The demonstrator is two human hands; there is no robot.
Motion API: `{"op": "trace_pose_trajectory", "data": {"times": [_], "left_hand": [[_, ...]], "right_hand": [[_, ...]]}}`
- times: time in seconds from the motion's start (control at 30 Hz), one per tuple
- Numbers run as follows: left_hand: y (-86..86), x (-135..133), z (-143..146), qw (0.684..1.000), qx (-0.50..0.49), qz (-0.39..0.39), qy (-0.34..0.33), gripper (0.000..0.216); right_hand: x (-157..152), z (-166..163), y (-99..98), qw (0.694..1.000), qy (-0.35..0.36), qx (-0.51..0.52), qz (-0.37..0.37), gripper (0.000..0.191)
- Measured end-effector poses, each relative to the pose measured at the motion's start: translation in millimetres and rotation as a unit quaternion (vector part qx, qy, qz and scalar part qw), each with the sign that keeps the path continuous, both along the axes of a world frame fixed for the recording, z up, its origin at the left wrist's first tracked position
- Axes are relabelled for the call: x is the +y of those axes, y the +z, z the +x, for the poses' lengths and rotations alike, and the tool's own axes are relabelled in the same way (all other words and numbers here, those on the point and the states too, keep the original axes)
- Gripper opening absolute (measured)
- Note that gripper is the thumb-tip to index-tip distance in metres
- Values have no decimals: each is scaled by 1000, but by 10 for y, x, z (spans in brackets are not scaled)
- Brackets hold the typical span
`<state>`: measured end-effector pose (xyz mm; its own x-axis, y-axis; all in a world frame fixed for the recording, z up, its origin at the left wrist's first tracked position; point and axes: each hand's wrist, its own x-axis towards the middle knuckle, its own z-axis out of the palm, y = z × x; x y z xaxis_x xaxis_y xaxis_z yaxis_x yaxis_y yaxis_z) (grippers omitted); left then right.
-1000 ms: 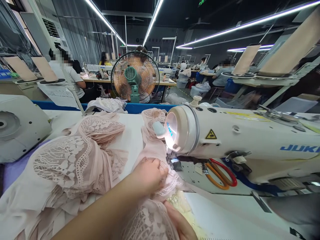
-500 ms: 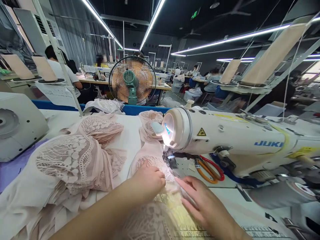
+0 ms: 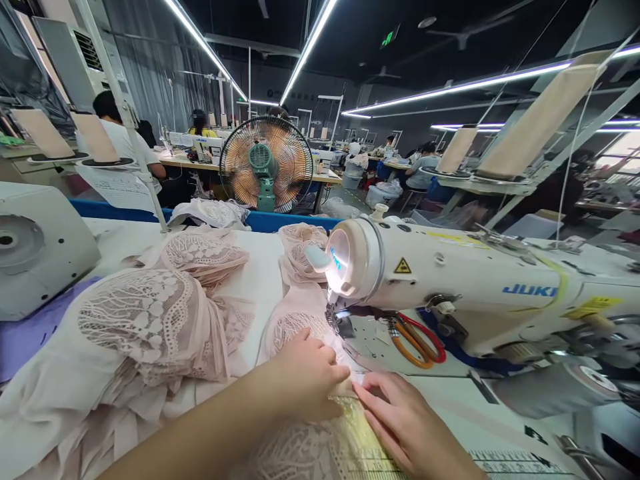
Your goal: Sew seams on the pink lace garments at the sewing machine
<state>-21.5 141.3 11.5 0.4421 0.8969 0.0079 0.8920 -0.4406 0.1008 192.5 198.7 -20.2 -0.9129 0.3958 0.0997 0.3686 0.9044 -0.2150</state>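
While the pink lace piece (image 3: 295, 325) lies flat with its edge beside the lit stitching end of the sewing machine (image 3: 460, 263), I'd say the step in hand wants light, even guidance: cloth smooth, edge lined up, no tugging, fingertips well clear of the needle area. From where I stand, the left hand (image 3: 307, 373) rests palm down on the lace, fingers slightly apart and loosely bent, pressing rather than gripping. The right hand (image 3: 395, 419) is partly curled, its forefinger reaching the cloth's near edge; whether it pinches there, I can't tell.
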Motion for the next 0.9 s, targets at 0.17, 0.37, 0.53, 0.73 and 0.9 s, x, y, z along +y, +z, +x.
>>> {"op": "trace_pose_trajectory", "data": {"times": [0.17,0.37,0.53,0.73,0.9], "left_hand": [[-82,29,-27,998,35,42,-26,18],[-191,136,-98,993,24,75,-87,10],[-195,187,-143,994,16,66,-84,21],[-129,203,-166,998,-5,53,-34,18],[-122,241,-174,998,19,58,-5,20]], "right_hand": [[-2,-75,8,1000,-11,-6,25,27],[55,-194,-54,996,-19,-24,85,35],[78,-328,-18,991,-50,-62,109,36],[51,-534,225,972,-130,-168,96,35],[75,-666,227,957,-152,-218,117,52]]}}
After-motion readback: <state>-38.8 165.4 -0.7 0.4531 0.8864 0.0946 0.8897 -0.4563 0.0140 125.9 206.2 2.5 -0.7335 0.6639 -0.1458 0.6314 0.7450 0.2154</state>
